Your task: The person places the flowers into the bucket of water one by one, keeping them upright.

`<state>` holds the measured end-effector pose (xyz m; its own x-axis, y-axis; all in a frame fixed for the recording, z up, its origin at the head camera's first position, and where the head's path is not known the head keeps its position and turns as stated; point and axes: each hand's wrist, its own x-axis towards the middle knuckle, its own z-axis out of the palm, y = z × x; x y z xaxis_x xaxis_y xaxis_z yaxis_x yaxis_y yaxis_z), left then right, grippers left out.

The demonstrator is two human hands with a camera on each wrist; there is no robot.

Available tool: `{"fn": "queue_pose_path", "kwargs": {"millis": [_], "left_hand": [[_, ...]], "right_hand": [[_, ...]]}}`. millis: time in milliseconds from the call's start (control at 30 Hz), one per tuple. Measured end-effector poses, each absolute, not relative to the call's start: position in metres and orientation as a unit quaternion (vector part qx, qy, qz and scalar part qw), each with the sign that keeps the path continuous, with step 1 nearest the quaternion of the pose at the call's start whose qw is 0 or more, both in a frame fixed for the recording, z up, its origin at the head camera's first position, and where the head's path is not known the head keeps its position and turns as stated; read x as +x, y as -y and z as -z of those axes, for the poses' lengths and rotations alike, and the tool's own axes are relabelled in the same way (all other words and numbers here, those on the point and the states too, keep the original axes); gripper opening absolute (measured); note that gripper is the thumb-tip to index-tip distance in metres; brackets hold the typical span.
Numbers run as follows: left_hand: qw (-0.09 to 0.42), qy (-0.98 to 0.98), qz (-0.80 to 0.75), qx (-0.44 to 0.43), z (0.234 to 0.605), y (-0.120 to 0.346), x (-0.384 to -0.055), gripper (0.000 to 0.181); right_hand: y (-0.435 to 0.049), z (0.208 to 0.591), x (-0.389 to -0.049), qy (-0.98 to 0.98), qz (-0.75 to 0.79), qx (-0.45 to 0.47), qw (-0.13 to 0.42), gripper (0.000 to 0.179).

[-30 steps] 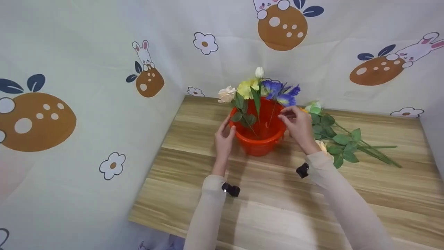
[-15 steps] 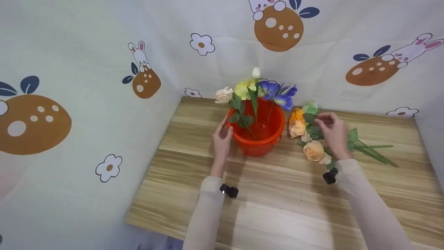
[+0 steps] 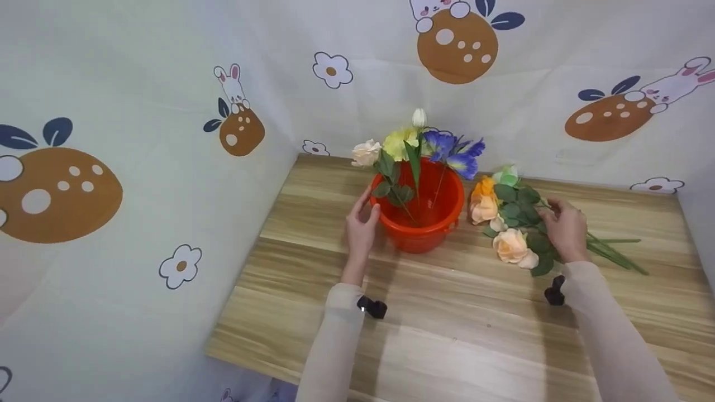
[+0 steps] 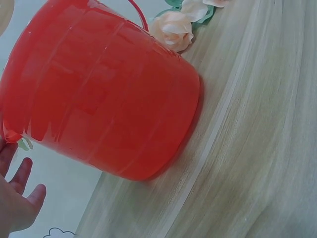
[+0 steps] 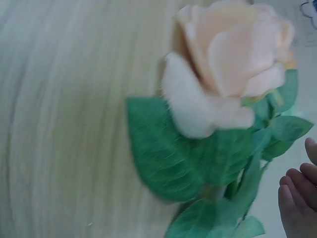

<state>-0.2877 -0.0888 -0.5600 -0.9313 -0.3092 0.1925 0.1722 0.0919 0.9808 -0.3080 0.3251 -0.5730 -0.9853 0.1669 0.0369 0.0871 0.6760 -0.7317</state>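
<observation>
A red bucket [image 3: 419, 237] stands on the table, holding a cream rose [image 3: 366, 152], a yellow flower [image 3: 399, 144], a white tulip [image 3: 419, 118] and blue irises [image 3: 462, 159]. My left hand [image 3: 360, 229] rests at the bucket's left rim, thumb apart from the fingers; the left wrist view shows its fingertips at the rim. To the bucket's right lie several artificial flowers, among them a peach rose [image 3: 511, 245] and an orange flower [image 3: 485, 185]. Over their leaves and stems [image 3: 611, 254] is my right hand [image 3: 567, 230], its fingers loosely bent, thumb apart in the right wrist view.
The wooden table [image 3: 301, 234] meets a patterned cloth wall [image 3: 380, 84] at the back and left. A white-green flower [image 3: 507, 175] lies at the far end of the loose bunch, close to the back wall.
My right hand has moved from the bucket's right rim, rightward over the loose flowers, to their stems. The left hand has stayed at the bucket.
</observation>
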Motion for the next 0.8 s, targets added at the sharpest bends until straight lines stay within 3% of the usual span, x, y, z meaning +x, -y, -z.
{"fn": "queue_pose_path", "kwargs": {"millis": [500, 800], "left_hand": [[0.173, 0.737, 0.651, 0.050, 0.556, 0.088, -0.285, 0.045], [0.182, 0.735, 0.651, 0.044, 0.560, 0.090, -0.289, 0.045]], "right_hand": [[-0.339, 0.596, -0.324, 0.969, -0.214, -0.036, 0.120, 0.028], [-0.351, 0.600, -0.326, 0.978, -0.181, -0.014, 0.107, 0.021]]}}
